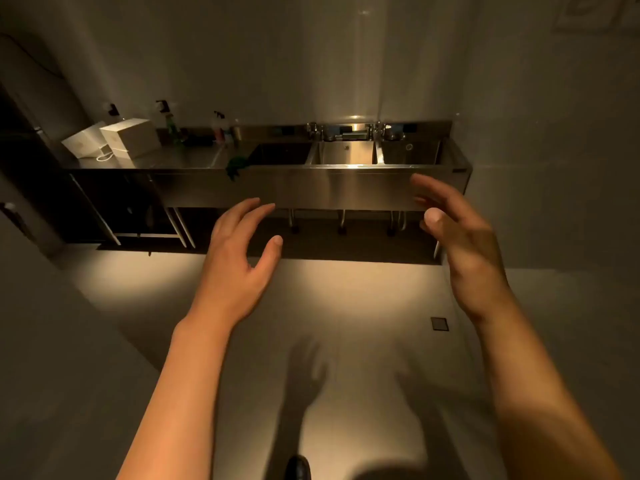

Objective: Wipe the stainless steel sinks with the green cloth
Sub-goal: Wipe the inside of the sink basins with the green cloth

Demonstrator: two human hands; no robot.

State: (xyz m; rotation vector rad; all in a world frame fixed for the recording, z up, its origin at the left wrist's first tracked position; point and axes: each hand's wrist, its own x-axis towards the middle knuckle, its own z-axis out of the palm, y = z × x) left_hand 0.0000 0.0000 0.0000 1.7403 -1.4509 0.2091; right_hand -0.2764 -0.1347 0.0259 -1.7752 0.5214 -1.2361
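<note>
A person's two bare forearms reach out over a pale, smooth floor (104, 375) in a dimly lit room. A dark rounded shoe tip (298, 467) shows at 6 o'clock on the bottom edge. The left hand (239, 261), palm down, has its fingers spread and gently bent, thumb apart, holding nothing. The right hand (460, 244), at 3 o'clock from it and turned edge-on, is likewise spread wide and empty. Their shadows (304, 372) fall on the lit patch of floor between the arms. A small dark square floor drain (440, 323) lies just left of the right wrist, at 4 o'clock from frame centre.

Beyond the fingertips stands a long stainless steel sink unit (329, 190) on thin legs, set against a plain grey wall (242, 64). Its three rectangular basins sit side by side at 12 to 1 o'clock: the left basin (280, 154) in shade, the middle basin (346, 154) brightly lit, the right basin (410, 152) dimmer. Chrome taps (349, 133) run along the back rim. The crumpled green cloth (237, 167) is well apart from both hands, draped over the unit's front edge just left of the left basin, at 12 o'clock from the left hand. Farther along the drainboard, at 10 o'clock, rest two white rectangular boxes (130, 138), with spray bottles (219, 128) standing at the back.
</note>
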